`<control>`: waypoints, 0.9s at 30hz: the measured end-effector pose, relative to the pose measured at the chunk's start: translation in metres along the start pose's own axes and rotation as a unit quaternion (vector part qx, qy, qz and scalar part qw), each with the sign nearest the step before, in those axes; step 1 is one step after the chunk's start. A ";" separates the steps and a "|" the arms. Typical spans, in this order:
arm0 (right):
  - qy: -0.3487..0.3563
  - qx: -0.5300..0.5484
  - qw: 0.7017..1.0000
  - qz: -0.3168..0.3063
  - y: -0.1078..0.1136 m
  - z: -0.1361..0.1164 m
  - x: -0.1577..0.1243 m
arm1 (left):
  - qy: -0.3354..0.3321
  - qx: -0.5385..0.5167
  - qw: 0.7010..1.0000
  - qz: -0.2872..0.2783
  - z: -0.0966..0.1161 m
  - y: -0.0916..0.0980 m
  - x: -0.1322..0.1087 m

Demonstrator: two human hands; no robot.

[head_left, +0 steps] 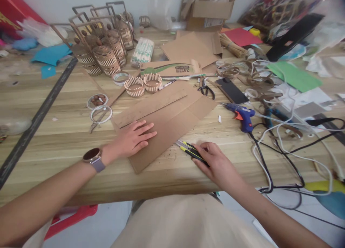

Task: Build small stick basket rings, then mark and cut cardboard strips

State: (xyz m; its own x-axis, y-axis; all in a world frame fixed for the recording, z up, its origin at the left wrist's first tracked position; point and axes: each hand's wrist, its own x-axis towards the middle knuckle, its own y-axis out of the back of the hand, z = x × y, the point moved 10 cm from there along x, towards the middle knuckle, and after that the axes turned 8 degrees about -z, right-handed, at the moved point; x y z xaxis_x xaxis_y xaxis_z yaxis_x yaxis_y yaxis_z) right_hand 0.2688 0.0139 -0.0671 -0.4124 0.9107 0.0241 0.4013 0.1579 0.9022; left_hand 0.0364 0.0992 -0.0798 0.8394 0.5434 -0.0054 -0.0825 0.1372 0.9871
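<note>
My left hand (136, 136) lies flat with spread fingers on a brown cardboard sheet (172, 113), which rests on the wooden table near its front edge. A long slit or cut edge runs across the upper part of the sheet. In my right hand (215, 163) is a black and yellow utility knife (192, 151), its blade out and its tip at the cardboard's lower right edge. Small brown crumbs lie on the wood beside the blade. Two small round slatted baskets (134, 87) stand just beyond the sheet, with a pen (167, 84) by them.
A blue glue gun (242, 115) and tangled cables (280, 147) lie at the right, near a black phone (232, 91) and pliers (206, 88). Tape rings (101, 114) sit to the left. Slatted lanterns with handles (106, 57), a stick bundle (143, 50) and more cardboard (192, 48) stand behind.
</note>
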 end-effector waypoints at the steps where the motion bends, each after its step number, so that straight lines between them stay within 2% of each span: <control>1: 0.003 -0.004 1.000 -0.001 0.000 0.000 0.002 | -0.022 0.004 1.000 -0.004 -0.001 0.002 0.002; 4: 0.013 -0.020 1.000 0.002 0.001 -0.001 0.003 | -0.058 0.026 0.998 -0.019 -0.007 0.005 0.007; 10: 0.026 -0.037 0.999 0.015 0.001 -0.010 -0.011 | -0.060 0.031 0.998 -0.017 -0.007 0.004 0.010; 16: 0.015 -0.026 1.000 0.003 -0.002 -0.018 -0.005 | -0.064 0.024 0.998 -0.006 -0.006 0.005 0.009; 23: 0.020 -0.042 0.999 -0.010 -0.009 -0.029 -0.011 | -0.069 0.030 0.997 0.002 -0.005 0.006 0.009; 27: 0.048 -0.053 0.997 -0.005 -0.016 -0.039 -0.009 | -0.063 0.032 0.998 -0.002 -0.006 0.005 0.009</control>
State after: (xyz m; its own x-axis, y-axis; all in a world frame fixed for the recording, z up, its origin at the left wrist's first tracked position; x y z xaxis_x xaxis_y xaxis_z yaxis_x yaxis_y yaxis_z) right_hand 0.2344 -0.0115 -0.0650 -0.4941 0.8680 0.0502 0.3101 0.1220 0.9428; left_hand 0.0401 0.1102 -0.0762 0.9006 0.4345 0.0064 -0.0474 0.0836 0.9954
